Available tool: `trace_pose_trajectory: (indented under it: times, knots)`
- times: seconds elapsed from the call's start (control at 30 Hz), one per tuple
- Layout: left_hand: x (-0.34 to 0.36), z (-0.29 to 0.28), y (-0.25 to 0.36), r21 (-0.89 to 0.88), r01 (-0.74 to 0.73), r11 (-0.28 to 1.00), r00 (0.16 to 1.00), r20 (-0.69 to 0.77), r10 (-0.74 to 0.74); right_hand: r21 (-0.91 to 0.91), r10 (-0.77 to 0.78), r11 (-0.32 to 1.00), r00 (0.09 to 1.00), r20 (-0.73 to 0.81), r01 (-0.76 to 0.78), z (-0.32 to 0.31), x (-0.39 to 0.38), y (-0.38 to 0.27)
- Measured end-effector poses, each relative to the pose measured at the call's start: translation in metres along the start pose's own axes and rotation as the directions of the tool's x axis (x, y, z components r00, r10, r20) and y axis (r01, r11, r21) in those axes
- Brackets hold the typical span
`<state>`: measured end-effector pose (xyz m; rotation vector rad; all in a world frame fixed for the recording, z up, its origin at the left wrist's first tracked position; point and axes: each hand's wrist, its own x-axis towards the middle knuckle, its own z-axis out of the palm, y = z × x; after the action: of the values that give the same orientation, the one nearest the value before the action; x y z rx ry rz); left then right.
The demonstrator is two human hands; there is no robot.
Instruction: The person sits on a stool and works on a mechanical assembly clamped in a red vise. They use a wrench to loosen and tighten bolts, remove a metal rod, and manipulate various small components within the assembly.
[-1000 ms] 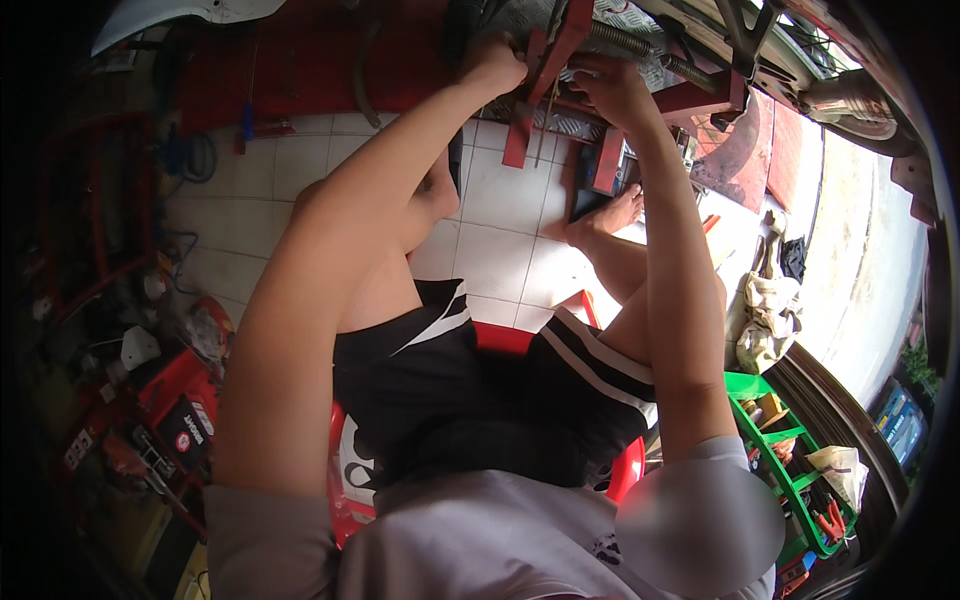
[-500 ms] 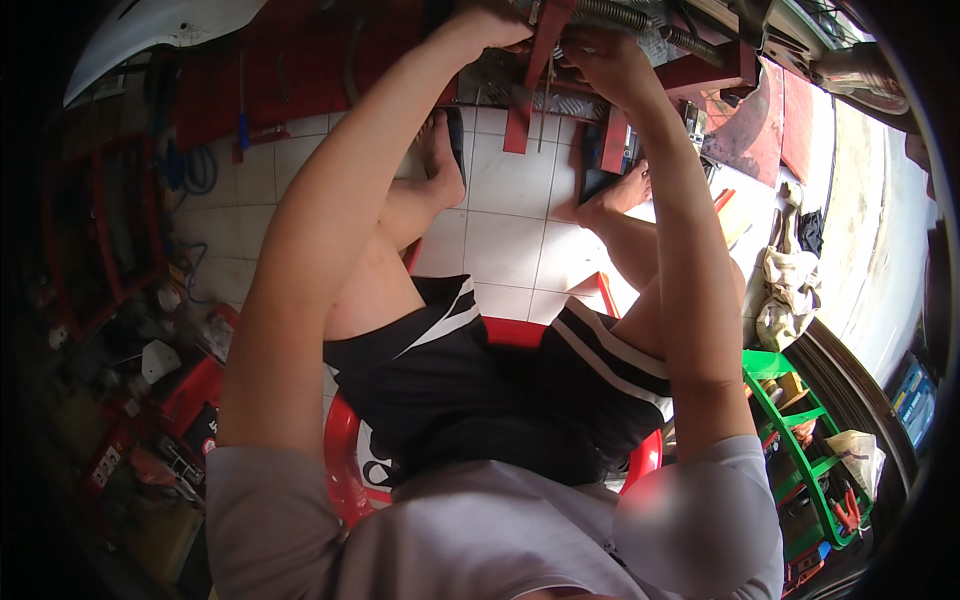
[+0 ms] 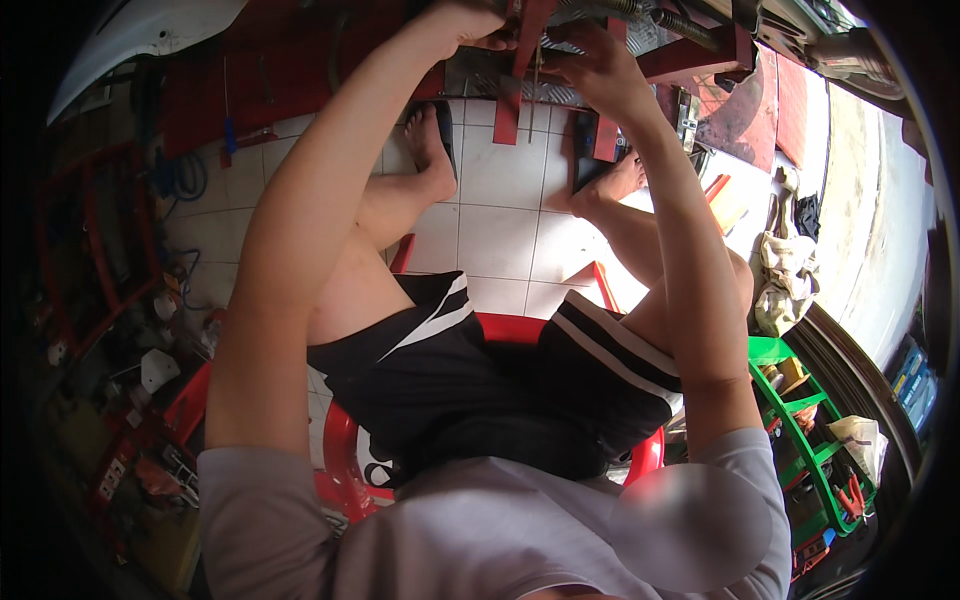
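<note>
At the top of the head view both my arms reach up to a red metal frame with an upright red bar [image 3: 507,118]. My left hand [image 3: 466,22] is at the left of this bar, its fingers curled in and partly hidden in shadow. My right hand [image 3: 600,72] is on the other side, fingers bent toward a thin metal rod [image 3: 533,105] that hangs beside the bar. What either hand's fingers close on is too dark to make out. Just above the right hand run a threaded spring-like shaft [image 3: 685,28] and a red cross arm [image 3: 690,58].
I sit on a red plastic stool [image 3: 342,450] over a white tiled floor [image 3: 495,200]. A green rack [image 3: 790,420] with tools stands at the right, near a crumpled cloth [image 3: 783,285]. A blue hose [image 3: 185,180] and a red rack [image 3: 95,240] are at the left.
The view has shifted slightly, with the frame sitting a little higher and more to the left. Both hands stay beside the red bar; my right fingers have come nearer the rod.
</note>
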<state>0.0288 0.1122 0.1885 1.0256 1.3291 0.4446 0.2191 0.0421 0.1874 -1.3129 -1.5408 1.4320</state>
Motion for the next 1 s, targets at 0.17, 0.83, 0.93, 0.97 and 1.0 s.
trace_pose_trajectory:
  times: [0.17, 0.83, 0.93, 0.97, 1.0]
  knots:
    - [0.000, -0.003, -0.001, 0.067, -0.006, 0.998, 1.000, -0.024, 0.008, -0.249, -0.009, 0.968, 0.999, 0.050, 0.021, -0.001, 0.000, -0.002]
    - [-0.004, -0.001, 0.001, 0.057, -0.061, 0.996, 0.998, 0.003, 0.061, -0.362, -0.022, 0.932, 1.000, 0.007, 0.023, 0.005, -0.013, -0.019]
    - [-0.005, -0.004, 0.005, 0.113, -0.044, 0.993, 0.999, 0.010, 0.043, -0.365, -0.051, 0.929, 0.999, 0.012, 0.052, 0.006, -0.012, -0.018]
    - [-0.003, -0.006, 0.000, 0.124, -0.038, 0.992, 0.999, 0.005, 0.038, -0.367, -0.067, 0.927, 0.998, 0.018, 0.069, 0.007, -0.012, -0.017]
    - [-0.002, -0.005, 0.001, 0.134, -0.032, 0.990, 0.999, 0.007, 0.032, -0.358, -0.073, 0.931, 0.997, 0.019, 0.075, 0.007, -0.011, -0.016]
